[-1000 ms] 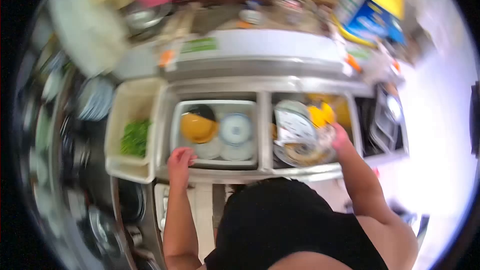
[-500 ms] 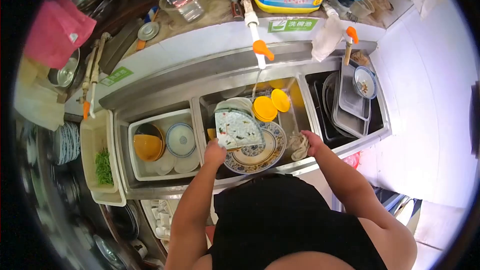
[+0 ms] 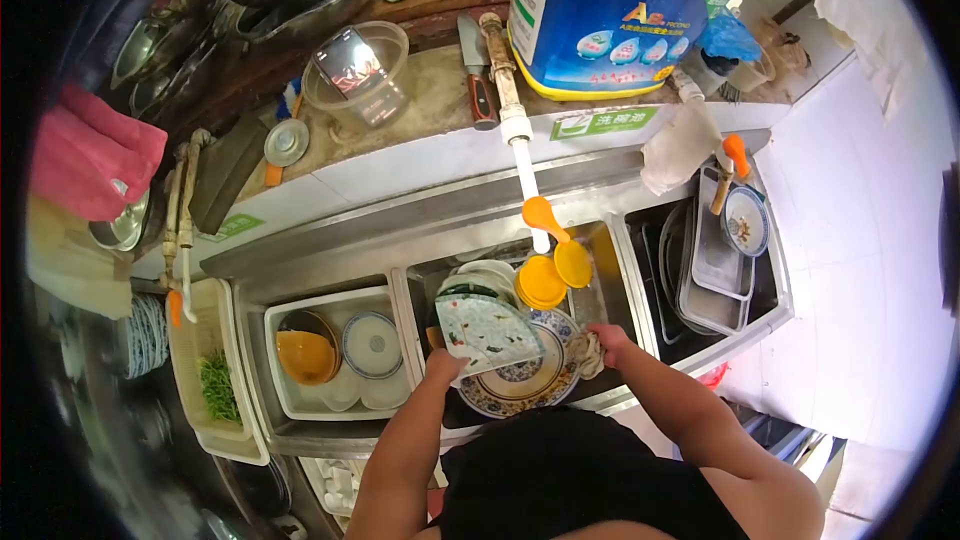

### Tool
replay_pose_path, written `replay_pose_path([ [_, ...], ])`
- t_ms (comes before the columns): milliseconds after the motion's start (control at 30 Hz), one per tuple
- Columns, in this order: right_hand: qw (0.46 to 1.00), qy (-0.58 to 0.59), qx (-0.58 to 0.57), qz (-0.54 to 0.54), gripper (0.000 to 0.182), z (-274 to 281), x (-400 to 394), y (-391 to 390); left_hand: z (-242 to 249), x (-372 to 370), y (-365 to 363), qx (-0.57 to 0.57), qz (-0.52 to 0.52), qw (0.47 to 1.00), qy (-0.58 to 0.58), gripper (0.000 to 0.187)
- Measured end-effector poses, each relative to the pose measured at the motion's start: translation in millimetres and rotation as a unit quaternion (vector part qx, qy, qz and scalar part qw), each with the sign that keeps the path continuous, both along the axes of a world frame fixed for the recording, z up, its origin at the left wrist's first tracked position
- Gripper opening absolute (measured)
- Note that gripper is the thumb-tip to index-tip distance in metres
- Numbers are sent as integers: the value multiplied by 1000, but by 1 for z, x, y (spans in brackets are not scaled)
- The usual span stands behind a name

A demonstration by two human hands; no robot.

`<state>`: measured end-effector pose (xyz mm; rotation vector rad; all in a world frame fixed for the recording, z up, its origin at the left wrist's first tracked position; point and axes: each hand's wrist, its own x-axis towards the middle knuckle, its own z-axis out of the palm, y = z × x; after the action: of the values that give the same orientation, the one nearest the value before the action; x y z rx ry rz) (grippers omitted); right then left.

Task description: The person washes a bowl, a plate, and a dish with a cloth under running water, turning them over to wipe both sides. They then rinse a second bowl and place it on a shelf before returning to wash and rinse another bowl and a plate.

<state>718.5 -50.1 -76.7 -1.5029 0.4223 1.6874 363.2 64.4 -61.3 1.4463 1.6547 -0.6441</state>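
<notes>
My left hand [image 3: 447,368] grips the lower left corner of a fan-shaped plate [image 3: 487,330] with a speckled white face and a green rim. That plate is tilted over a large round plate [image 3: 548,380] with a blue floral rim in the middle sink basin. In my right hand [image 3: 608,342] is a crumpled, dirty-white cloth [image 3: 586,354], held at the round plate's right edge. Behind the fan-shaped plate, more plates [image 3: 488,272] are stacked, partly hidden. Yellow round dishes [image 3: 541,282] sit near the tap [image 3: 540,215] with its orange handle.
In the left basin, a white tub [image 3: 284,395] holds orange bowls and pale dishes. Greens lie in a cream bin [image 3: 180,370] further left. The right basin has metal trays [image 3: 715,295] and a patterned bowl [image 3: 745,222]. A knife [image 3: 478,70] and a detergent jug [image 3: 610,25] stand on the ledge.
The camera has tilted upward, so the sinks appear lower and more of the ledge shows. My right hand and the cloth have come closer to the round plate. My left hand keeps its grip.
</notes>
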Motion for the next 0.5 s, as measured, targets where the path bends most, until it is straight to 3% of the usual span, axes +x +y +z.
replay_pose_path([
  [33,1000,8,6,20,27,-5,-4,3,-7,-8,-3,2,-1,1000,2,49],
  [67,999,24,5,35,25,-11,-10,7,-17,-19,-9,-109,222,957,-151,45],
  [100,999,25,5,33,25,-9,-16,9,-19,-23,-11,-212,425,831,-291,42],
  [133,998,4,6,56,26,-6,-21,11,-24,-24,-10,-242,477,778,-330,37],
  [300,987,-27,19,158,31,42,-18,10,-2,-16,-23,-195,480,762,-388,39],
  [367,973,125,125,148,35,83,-15,11,31,-5,-21,-182,473,746,-432,40],
  [433,966,191,142,99,36,96,-7,14,62,16,-8,-176,439,724,-502,39],
  [500,954,251,159,43,38,104,2,24,83,47,6,-133,408,745,-511,35],
])
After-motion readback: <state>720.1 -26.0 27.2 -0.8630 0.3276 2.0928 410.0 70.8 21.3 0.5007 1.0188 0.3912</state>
